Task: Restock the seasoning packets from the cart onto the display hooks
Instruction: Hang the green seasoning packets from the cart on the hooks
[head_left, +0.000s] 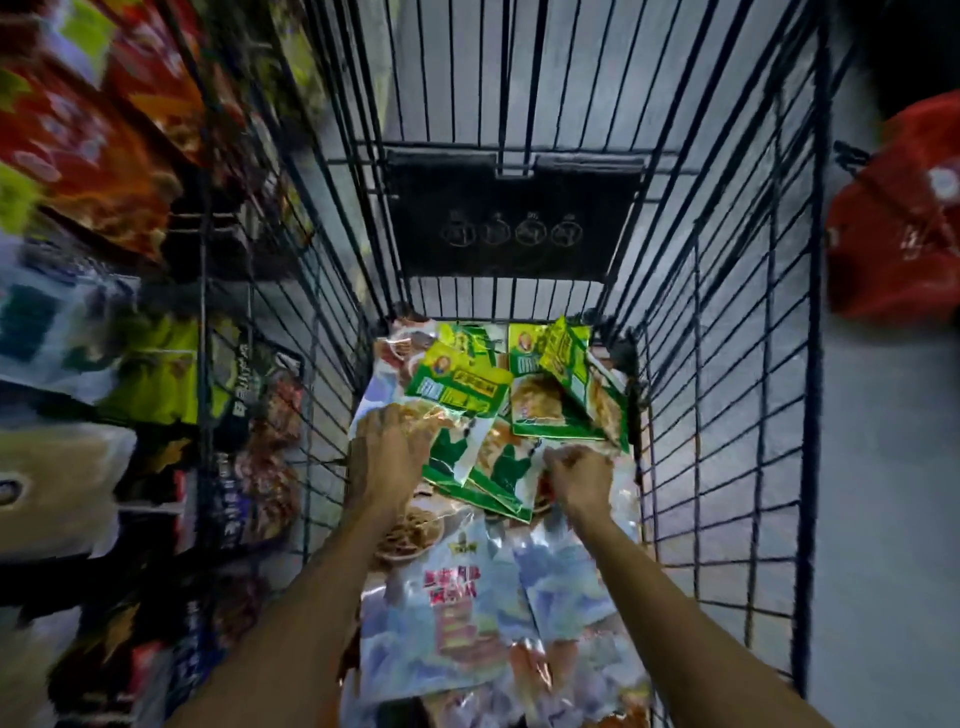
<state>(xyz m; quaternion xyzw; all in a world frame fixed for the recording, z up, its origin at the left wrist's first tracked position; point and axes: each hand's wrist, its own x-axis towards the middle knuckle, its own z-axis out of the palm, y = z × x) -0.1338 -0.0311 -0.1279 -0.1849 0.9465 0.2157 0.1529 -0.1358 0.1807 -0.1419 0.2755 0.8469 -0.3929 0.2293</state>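
Green-yellow packets (457, 387), black cart (727, 364)

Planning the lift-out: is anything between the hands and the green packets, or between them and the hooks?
Nothing blocks the hands: the left hand touches the green packets, the right hand grips their edge. The cart's wire side wall stands between them and the hanging display on the left.

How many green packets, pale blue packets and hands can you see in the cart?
Green packets: at least 5, overlapping
Pale blue packets: at least 2, more hidden
Hands: 2, left hand, right hand
Total: at least 9
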